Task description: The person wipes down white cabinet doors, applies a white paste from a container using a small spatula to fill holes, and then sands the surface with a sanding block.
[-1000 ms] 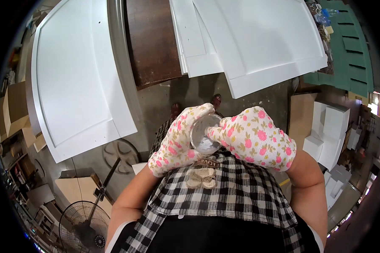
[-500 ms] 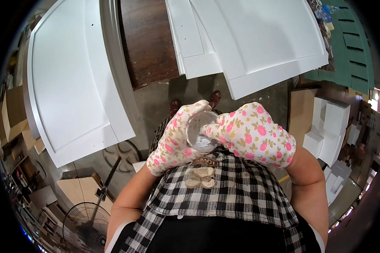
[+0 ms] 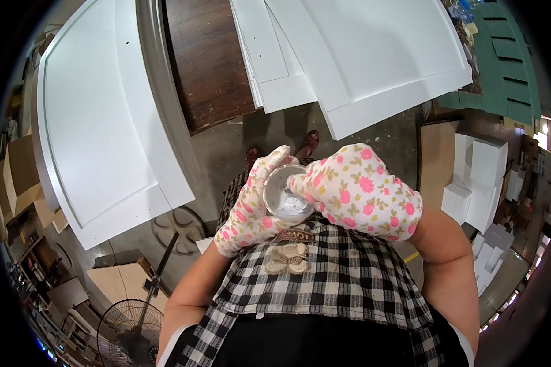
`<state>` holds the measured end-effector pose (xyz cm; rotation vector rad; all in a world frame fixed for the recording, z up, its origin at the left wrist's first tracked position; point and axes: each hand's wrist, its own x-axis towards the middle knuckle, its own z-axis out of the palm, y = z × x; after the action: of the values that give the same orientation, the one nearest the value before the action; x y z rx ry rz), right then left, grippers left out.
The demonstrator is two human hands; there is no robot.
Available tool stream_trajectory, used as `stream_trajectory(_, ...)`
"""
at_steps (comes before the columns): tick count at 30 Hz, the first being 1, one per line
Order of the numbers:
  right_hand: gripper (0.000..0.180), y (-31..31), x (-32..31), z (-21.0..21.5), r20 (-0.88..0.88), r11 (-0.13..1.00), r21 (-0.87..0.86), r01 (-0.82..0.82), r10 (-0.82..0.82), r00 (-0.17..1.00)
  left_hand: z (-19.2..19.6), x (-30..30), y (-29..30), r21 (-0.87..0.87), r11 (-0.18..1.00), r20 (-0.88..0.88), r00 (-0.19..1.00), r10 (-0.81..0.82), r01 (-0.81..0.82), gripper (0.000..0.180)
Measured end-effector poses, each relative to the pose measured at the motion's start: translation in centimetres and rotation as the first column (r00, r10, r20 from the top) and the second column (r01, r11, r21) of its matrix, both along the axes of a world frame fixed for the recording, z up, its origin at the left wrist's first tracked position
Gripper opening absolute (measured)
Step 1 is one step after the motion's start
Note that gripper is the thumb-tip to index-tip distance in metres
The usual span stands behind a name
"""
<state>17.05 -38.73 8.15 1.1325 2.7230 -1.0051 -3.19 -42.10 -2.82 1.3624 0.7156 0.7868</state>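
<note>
Both my hands wear white gloves with pink flowers and are held close to my chest. My left hand (image 3: 246,208) cups a small round clear jar (image 3: 286,194) with white paste inside. My right hand (image 3: 364,192) reaches over the jar's rim, its fingertips dipped into the white paste. My black-and-white checked shirt is right below the hands.
White panel doors (image 3: 104,122) lie to my left and white boards (image 3: 361,55) ahead, with a dark wooden surface (image 3: 205,61) between them. A standing fan (image 3: 131,324) is at lower left, white blocks (image 3: 477,177) and cardboard at right, green panels (image 3: 508,67) at far right.
My hands and the jar stay together at my chest. The view has shifted slightly; my right fingers sit a little deeper in the jar.
</note>
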Motion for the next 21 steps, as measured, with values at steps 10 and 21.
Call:
stream_trajectory(10, 0.01, 0.7, -1.0, 0.8, 0.051, 1.0, 0.011, -0.01, 0.009, 0.999, 0.8, 0.8, -0.2, 0.04, 0.999, -0.143, 0.989, 0.024, -0.019, 0.089)
stream_trajectory(21, 0.016, -0.8, 1.3, -2.1, -0.063, 0.998, -0.025, -0.059, 0.058, 0.996, 0.2, 1.0, -0.7, 0.082, 0.996, -0.142, 0.989, 0.043, -0.031, 0.083)
